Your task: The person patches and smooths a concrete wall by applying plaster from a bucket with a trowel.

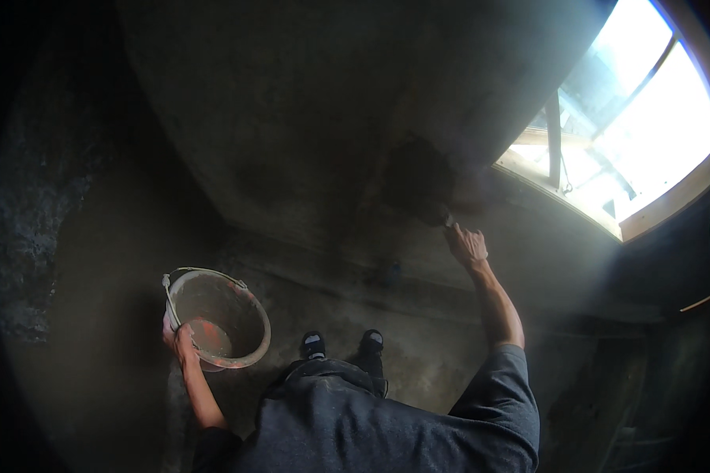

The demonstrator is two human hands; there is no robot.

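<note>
My left hand [180, 337] grips the side of a grey, mortar-stained bucket [244, 319] with red marks inside and a wire handle lying along its rim. A thin film of grey material shows in the bottom. My right hand [467, 246] is raised at arm's length, closed around the handle of a small trowel [440, 214], whose dark blade is hard to make out. The blade is at a dark, damp-looking patch [414, 169] on the grey plastered wall [292, 118]; whether it touches cannot be told.
A bright window [647, 94] with a wooden frame is at the upper right. My sandalled feet stand on the concrete floor [410, 378]. A rough, mottled wall [39, 260] runs along the left. A small blue object [396, 270] sits near the wall's foot. The lower right is in shadow.
</note>
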